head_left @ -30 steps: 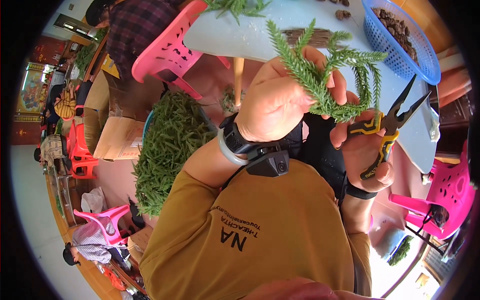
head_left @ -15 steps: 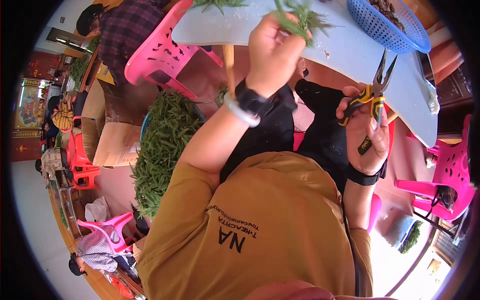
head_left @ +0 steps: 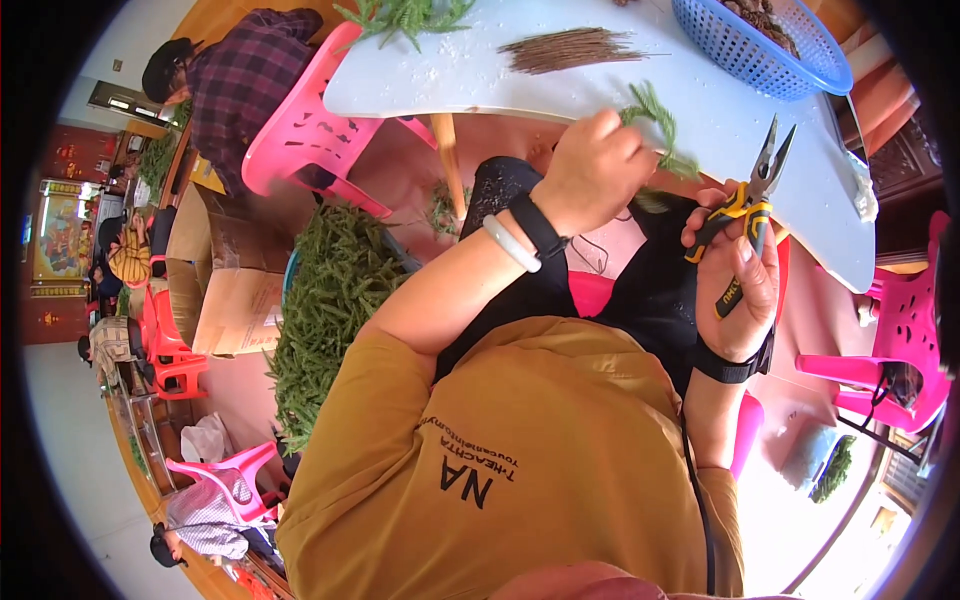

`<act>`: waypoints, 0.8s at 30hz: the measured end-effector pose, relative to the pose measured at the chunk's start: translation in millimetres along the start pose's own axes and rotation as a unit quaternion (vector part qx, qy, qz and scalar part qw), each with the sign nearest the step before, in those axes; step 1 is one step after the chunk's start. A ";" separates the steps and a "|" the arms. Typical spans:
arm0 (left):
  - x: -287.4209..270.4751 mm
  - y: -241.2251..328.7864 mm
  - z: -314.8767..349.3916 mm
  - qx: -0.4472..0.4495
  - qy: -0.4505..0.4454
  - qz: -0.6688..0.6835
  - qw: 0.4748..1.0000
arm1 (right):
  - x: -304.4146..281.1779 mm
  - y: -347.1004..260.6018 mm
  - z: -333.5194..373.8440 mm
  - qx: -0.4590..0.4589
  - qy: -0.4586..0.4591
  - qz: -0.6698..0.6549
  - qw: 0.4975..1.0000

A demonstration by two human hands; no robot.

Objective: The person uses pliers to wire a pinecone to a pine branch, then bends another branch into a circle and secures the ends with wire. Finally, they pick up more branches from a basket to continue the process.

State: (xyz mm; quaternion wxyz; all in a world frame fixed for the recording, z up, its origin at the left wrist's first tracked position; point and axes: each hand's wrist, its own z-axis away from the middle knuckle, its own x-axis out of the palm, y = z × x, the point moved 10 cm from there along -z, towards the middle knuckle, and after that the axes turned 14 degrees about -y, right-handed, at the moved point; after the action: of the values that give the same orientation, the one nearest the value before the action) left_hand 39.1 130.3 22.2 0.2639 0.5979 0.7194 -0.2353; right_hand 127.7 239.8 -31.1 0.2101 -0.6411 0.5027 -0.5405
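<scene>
My left hand point(head_left: 598, 172) is closed round green artificial fir sprigs point(head_left: 655, 118), whose needled ends stick out past the fingers toward the right. It hangs in front of the table's near edge. In my right hand point(head_left: 738, 285) rests a pair of long-nose pliers point(head_left: 766, 175) with black and yellow handles, jaws parted and pointing away from me. The fingers are curled about one handle and the thumb lies by the other. A bundle of thin brown wire-like stems point(head_left: 570, 50) lies on the pale table point(head_left: 470, 75) beyond my left hand.
A blue basket point(head_left: 745, 50) with brown cones stands at the table's far right. More green sprigs point(head_left: 405, 18) lie at its left end. To my left are a heaped tub of greenery point(head_left: 335, 300), a cardboard box point(head_left: 235, 305) and a pink chair point(head_left: 310, 120). People sit farther left.
My left hand has come toward me and to the right with the sprigs, nearer the pliers. The brown stems on the table now show. My right hand is nearly unmoved.
</scene>
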 end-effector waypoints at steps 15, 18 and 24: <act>51.0 -26.9 44.2 -0.419 0.055 0.784 0.455 | 12.5 15.6 -7.2 -0.025 -0.066 -0.104 0.992; 51.0 -6.0 39.0 -0.374 0.037 0.846 0.379 | 10.7 15.1 -1.1 -0.024 -0.060 -0.113 0.991; 35.4 4.5 36.4 -0.312 0.053 0.860 0.402 | 23.6 17.0 6.7 0.011 -0.122 -0.157 0.980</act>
State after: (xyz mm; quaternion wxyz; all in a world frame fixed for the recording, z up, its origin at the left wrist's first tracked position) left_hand 41.9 133.3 -28.6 0.4567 0.7886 -0.1378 0.3880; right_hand 124.5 210.5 -35.8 0.1897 -0.7710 0.3600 -0.4899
